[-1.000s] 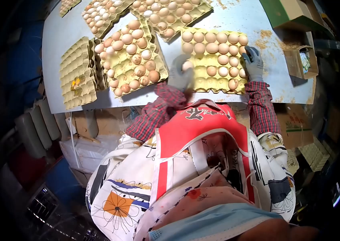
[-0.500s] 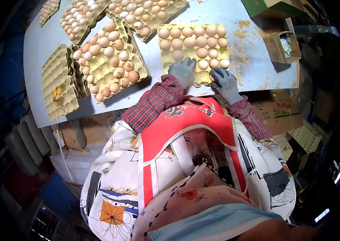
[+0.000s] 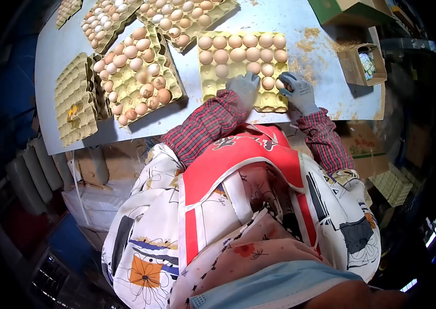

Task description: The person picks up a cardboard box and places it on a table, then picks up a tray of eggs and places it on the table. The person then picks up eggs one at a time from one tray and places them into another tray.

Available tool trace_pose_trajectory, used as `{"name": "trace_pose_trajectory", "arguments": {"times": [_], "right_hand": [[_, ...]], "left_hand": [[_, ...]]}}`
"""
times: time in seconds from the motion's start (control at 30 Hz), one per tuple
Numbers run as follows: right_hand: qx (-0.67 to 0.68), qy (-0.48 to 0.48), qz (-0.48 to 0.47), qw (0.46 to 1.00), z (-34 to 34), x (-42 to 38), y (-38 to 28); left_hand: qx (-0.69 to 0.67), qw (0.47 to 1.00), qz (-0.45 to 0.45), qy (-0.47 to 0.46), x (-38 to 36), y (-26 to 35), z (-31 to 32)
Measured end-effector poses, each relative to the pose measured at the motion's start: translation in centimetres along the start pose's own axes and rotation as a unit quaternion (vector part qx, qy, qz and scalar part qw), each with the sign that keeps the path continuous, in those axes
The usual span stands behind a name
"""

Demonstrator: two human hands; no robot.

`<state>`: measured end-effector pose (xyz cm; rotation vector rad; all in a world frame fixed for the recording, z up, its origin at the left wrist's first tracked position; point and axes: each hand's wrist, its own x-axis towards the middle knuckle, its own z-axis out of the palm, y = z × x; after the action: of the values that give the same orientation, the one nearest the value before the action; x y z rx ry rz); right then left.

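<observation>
In front of me a yellow egg tray [image 3: 221,91] holds rows of brown and pale eggs, with bare cups on its near left side. My left hand [image 3: 245,88], in a grey glove, bends over the tray's near middle. Its curled fingertips hide the cup beneath them, so what they hold is not visible. At the tray's right edge my gloved right hand [image 3: 300,93] has its fingers closed around a pale egg [image 3: 279,83]. A light brown egg [image 3: 268,83] sits between the two hands.
To the left stands a stacked tray of brown, partly soiled eggs [image 3: 140,109]. Beyond it lies an emptied tray [image 3: 74,87] with spilled yolk [image 3: 72,112]. More egg trays [image 3: 107,21] are at the back. A small open carton [image 3: 364,67] stands right, near scattered debris [image 3: 308,44].
My right hand has moved up and right from the tray's near edge to the pale egg. My left hand has shifted right, over the place of an egg seen earlier.
</observation>
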<state>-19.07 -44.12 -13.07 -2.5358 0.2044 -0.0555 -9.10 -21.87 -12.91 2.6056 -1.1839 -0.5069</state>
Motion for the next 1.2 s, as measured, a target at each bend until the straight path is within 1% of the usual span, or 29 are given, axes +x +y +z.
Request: {"name": "trace_pose_trajectory", "arguments": {"times": [0.03, 0.07, 0.1, 0.13, 0.17, 0.2, 0.23, 0.27, 0.3, 0.33, 0.37, 0.4, 0.43, 0.47, 0.5, 0.53, 0.6, 0.63, 0.67, 0.7, 0.77, 0.83, 0.87, 0.9, 0.93, 1.03, 1.1, 1.17, 1.2], "right_hand": [[0.021, 0.0, -0.004, 1.0, 0.2, 0.1, 0.8], [0.257, 0.047, 0.088, 0.961, 0.7, -0.4, 0.8], [0.393, 0.04, 0.157, 0.905, 0.4, -1.0, 1.4], [0.588, 0.012, 0.194, 0.785, -0.1, -1.3, 2.6], [0.751, -0.012, 0.221, 0.622, -1.1, -1.7, 2.7], [0.821, -0.017, 0.199, 0.536, -1.6, -2.0, 2.5], [0.848, -0.036, 0.195, 0.492, -2.3, -1.5, 2.2], [0.841, -0.027, 0.208, 0.499, -2.5, -1.3, 1.7], [0.834, -0.024, 0.22, 0.505, -2.4, -0.8, 1.2], [0.777, -0.032, 0.213, 0.591, -2.2, -0.1, 1.2], [0.712, -0.037, 0.202, 0.672, -2.3, 0.7, 1.2], [0.554, -0.059, 0.299, 0.774, -4.0, 2.1, -1.5], [0.374, -0.022, 0.103, 0.922, -2.6, 2.8, 0.0], [0.211, -0.008, 0.038, 0.977, -1.8, 3.4, 0.1], [0.042, 0.008, -0.028, 0.999, -1.3, 3.8, -0.1], [-0.035, -0.032, 0.0, 0.999, -1.4, 4.1, -1.3], [-0.106, -0.03, 0.016, 0.994, -1.0, 5.0, -1.8], [-0.141, -0.028, 0.025, 0.989, -0.8, 5.4, -1.9], [-0.16, 0.008, -0.016, 0.987, -0.6, 5.4, -1.4], [-0.167, -0.003, -0.014, 0.986, -0.8, 5.6, -1.1], [-0.165, -0.002, -0.048, 0.985, 0.0, 5.7, -0.7], [-0.155, -0.034, -0.059, 0.986, 0.2, 5.8, -1.6], [-0.19, -0.033, -0.081, 0.978, 0.5, 6.1, -2.1], [-0.248, -0.031, -0.106, 0.963, 0.9, 6.1, -2.6], [-0.281, -0.037, -0.122, 0.951, 0.4, 6.1, -4.1], [-0.348, -0.032, -0.133, 0.927, 1.9, 6.4, -5.2], [-0.382, -0.043, -0.129, 0.914, 2.8, 6.9, -5.4], [-0.396, -0.119, -0.087, 0.907, 2.4, 7.3, -6.2], [-0.365, -0.105, -0.076, 0.922, 2.3, 7.2, -5.7]], "left_hand": [[0.003, 1.0, -0.011, -0.007, 0.0, 0.2, -0.3], [-0.075, 0.997, -0.013, 0.023, -0.3, -0.2, -0.5], [-0.155, 0.986, -0.014, 0.053, -0.9, -0.9, -0.8], [-0.296, 0.948, -0.012, 0.118, -1.6, -2.1, 0.0], [-0.429, 0.891, 0.017, 0.147, -1.8, -2.6, -0.3], [-0.585, 0.807, -0.027, 0.075, -1.9, -3.4, -0.5], [-0.716, 0.694, -0.071, 0.002, -1.8, -3.7, -1.3], [-0.658, 0.75, -0.059, -0.013, -1.8, -3.7, -1.9], [-0.503, 0.861, 0.028, 0.067, -1.8, -3.2, -2.4], [-0.319, 0.931, 0.111, 0.14, -1.7, -1.9, -2.6], [-0.183, 0.967, 0.107, 0.143, -0.9, -0.3, -2.1], [-0.042, 0.983, 0.104, 0.147, -0.1, 1.2, -1.7], [0.032, 0.995, 0.019, 0.09, 1.1, 2.8, -0.8], [0.025, 0.992, 0.011, 0.119, 2.0, 3.4, 0.5], [0.08, 0.991, 0.002, 0.108, 2.9, 4.1, 1.6], [0.129, 0.985, 0.001, 0.117, 3.5, 4.4, 3.0], [0.192, 0.973, 0.03, 0.124, 4.8, 4.0, 6.0], [0.121, 0.99, 0.001, 0.078, 3.8, 4.8, 4.0], [0.142, 0.985, 0.029, 0.089, 3.9, 4.4, 4.3], [0.163, 0.98, 0.054, 0.099, 4.2, 4.2, 5.0], [0.095, 0.96, 0.06, 0.258, 3.9, 2.9, 7.5], [-0.075, 0.971, 0.001, 0.226, 0.4, 2.9, 0.9], [-0.15, 0.958, -0.013, 0.244, -1.3, 1.6, -0.2], [-0.228, 0.937, -0.021, 0.263, -2.7, 0.7, -1.1], [-0.318, 0.905, -0.075, 0.271, -4.2, 0.4, -2.5], [-0.411, 0.811, -0.127, 0.396, -8.4, -3.7, -2.4], [-0.356, 0.811, -0.18, 0.427, -12.6, -6.9, -5.5], [-0.269, 0.816, -0.277, 0.43, -17.2, -10.6, -8.3], [-0.223, 0.814, -0.305, 0.441, -18.6, -12.3, -9.6]]}}
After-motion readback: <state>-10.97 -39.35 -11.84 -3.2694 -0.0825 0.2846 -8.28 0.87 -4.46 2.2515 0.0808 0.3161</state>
